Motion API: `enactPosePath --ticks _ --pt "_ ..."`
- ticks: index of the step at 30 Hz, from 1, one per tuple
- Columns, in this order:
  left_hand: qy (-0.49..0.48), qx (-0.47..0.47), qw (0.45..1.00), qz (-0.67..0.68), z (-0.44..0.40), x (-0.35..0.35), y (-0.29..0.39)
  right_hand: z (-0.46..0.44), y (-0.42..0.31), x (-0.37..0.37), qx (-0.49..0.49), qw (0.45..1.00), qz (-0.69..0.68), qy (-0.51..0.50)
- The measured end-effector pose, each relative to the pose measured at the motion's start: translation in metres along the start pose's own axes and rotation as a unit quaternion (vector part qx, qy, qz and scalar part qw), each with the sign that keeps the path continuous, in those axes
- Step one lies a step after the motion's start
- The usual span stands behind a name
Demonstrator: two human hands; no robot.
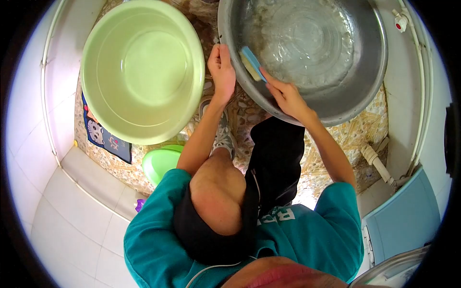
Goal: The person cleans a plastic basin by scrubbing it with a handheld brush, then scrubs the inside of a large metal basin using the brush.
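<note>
My right hand [287, 98] grips a blue scrub brush [250, 60] by its handle end. The brush's pale bristles lie against the inner left wall of a large grey metal basin [370, 86]. Clear water [307, 43] covers the basin's bottom. At the basin's left side, my left hand [222, 72] is closed around the rim, its fingertips partly hidden. To the left of that hand stands a big light green basin [91, 91], apart from it.
A smaller bright green basin [156, 165] sits near my left knee. A dark mat with a cartoon cat [103, 134] lies on the patterned floor [240, 110]. Pipes run along both walls, with a valve [400, 21] and a drain pipe [377, 163] at right.
</note>
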State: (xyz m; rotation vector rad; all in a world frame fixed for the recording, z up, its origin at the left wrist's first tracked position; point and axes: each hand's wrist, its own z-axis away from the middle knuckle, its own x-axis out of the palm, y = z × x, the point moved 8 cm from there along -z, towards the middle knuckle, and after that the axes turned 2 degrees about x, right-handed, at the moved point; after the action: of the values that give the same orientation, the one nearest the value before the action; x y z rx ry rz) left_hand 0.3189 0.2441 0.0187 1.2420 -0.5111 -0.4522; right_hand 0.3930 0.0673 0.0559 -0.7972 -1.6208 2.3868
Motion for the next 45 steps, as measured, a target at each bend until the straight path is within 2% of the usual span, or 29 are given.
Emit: enactPosePath --ticks 2,3,6,7,8,10,11,13,14,15,17,20,23,25,26,29,31,32,34,35,36,38,39,41,42,44,45 --pt "0.018 0.033 0.999 -0.002 -0.006 0.001 0.001 0.021 0.021 -0.009 0.041 0.993 0.031 -0.11" --pt "0.018 0.054 0.998 -0.017 -0.011 0.0 0.006 0.029 0.032 -0.015 0.109 0.978 0.049 -0.172" --pt "0.023 0.062 0.998 -0.009 -0.038 0.007 0.017 0.021 0.056 -0.017 0.115 0.972 0.102 -0.176" --pt "0.023 0.049 0.998 0.013 -0.047 0.007 0.014 0.007 0.063 -0.011 0.011 0.988 0.115 -0.104" --pt "0.024 0.034 0.999 0.033 -0.052 0.009 0.013 -0.012 0.062 -0.005 0.011 0.988 0.114 -0.102" --pt "0.043 0.037 0.998 -0.018 -0.039 0.002 0.009 -0.051 0.063 -0.004 0.091 0.96 0.263 -0.017" --pt "0.062 0.043 0.995 -0.066 -0.034 0.0 0.011 -0.064 0.064 -0.003 0.09 0.961 0.263 -0.013" --pt "0.048 0.043 0.996 -0.059 -0.012 0.011 0.02 -0.075 0.064 -0.007 0.091 0.934 0.344 0.039" --pt "0.037 0.041 0.997 -0.05 -0.001 0.015 0.023 -0.063 0.072 -0.006 0.094 0.934 0.342 0.036" --pt "0.029 0.059 0.993 -0.101 0.007 0.013 0.017 -0.044 0.083 -0.006 0.079 0.94 0.332 0.004" --pt "0.017 0.055 0.995 -0.087 0.0 0.015 0.015 -0.015 0.088 -0.012 0.061 0.942 0.327 -0.029" --pt "0.009 0.039 0.998 -0.058 -0.006 0.017 0.012 0.003 0.087 -0.007 0.093 0.93 0.345 -0.084" --pt "-0.002 0.053 0.996 -0.074 -0.017 0.02 0.021 -0.041 0.084 0.005 0.122 0.921 0.367 -0.054" --pt "-0.011 0.037 0.998 -0.039 -0.018 0.021 0.019 -0.071 0.073 -0.001 0.062 0.949 0.301 0.066" --pt "-0.011 0.038 0.998 -0.04 -0.017 0.021 0.02 -0.069 0.074 -0.001 0.061 0.949 0.301 0.066" --pt "-0.01 0.044 0.999 -0.024 -0.023 0.021 0.023 -0.041 0.079 0.0 0.048 0.962 0.267 0.034" --pt "-0.014 0.05 0.996 -0.077 -0.027 0.02 0.023 0.004 0.081 -0.005 0.014 0.961 0.271 -0.042" --pt "-0.014 0.046 0.996 -0.075 -0.033 0.019 0.022 0.016 0.079 -0.015 0.017 0.961 0.272 -0.044" --pt "-0.063 0.072 0.989 -0.109 -0.054 0.026 0.032 0.03 0.087 -0.019 0.089 0.933 0.313 -0.15" --pt "-0.083 0.06 0.989 -0.11 -0.06 0.03 0.037 0.032 0.088 -0.016 0.09 0.933 0.312 -0.153" --pt "-0.081 0.06 0.989 -0.11 -0.055 0.03 0.04 0.029 0.089 -0.015 0.088 0.931 0.323 -0.147" --pt "-0.008 0.015 0.992 -0.124 -0.046 0.021 0.039 0.011 0.091 -0.013 0.08 0.929 0.334 -0.135" --pt "0.018 0.035 0.995 -0.094 -0.032 0.014 0.025 -0.001 0.087 -0.01 0.09 0.929 0.339 -0.116" --pt "0.023 0.069 0.99 -0.124 0.013 0.019 0.027 -0.025 0.084 0.001 0.104 0.93 0.34 -0.096" --pt "0.0 0.047 0.989 -0.142 0.034 0.018 0.014 -0.039 0.084 0.003 0.106 0.939 0.321 -0.062" --pt "-0.036 -0.01 0.998 -0.057 0.043 0.011 -0.015 -0.035 0.087 0.005 0.109 0.949 0.295 -0.026" --pt "-0.042 -0.004 0.997 -0.063 0.037 0.009 -0.011 -0.023 0.089 0.006 0.073 0.959 0.275 -0.018"
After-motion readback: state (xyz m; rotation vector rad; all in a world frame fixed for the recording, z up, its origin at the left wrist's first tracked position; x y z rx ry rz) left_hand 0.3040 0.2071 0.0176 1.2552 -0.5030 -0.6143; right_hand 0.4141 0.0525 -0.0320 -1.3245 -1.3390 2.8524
